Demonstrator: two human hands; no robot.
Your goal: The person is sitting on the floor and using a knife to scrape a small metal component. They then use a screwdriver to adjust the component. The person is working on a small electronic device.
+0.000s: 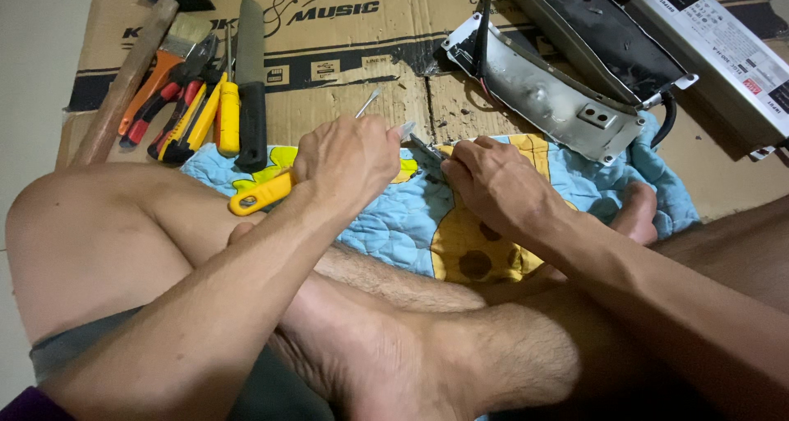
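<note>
Now the left hand (349, 154) grips a yellow-handled tool (261, 194) while the right hand (493, 183) pinches a small metal part (427, 148) on the blanket's (394, 216) top edge, so the next move needs a steady hold.

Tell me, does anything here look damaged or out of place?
Yes. The grey metal case behind the hands lies open and looks scuffed, with its lid off beside it. The cardboard under it is torn and strewn with small debris. A loose screw lies apart from the tools.
</note>
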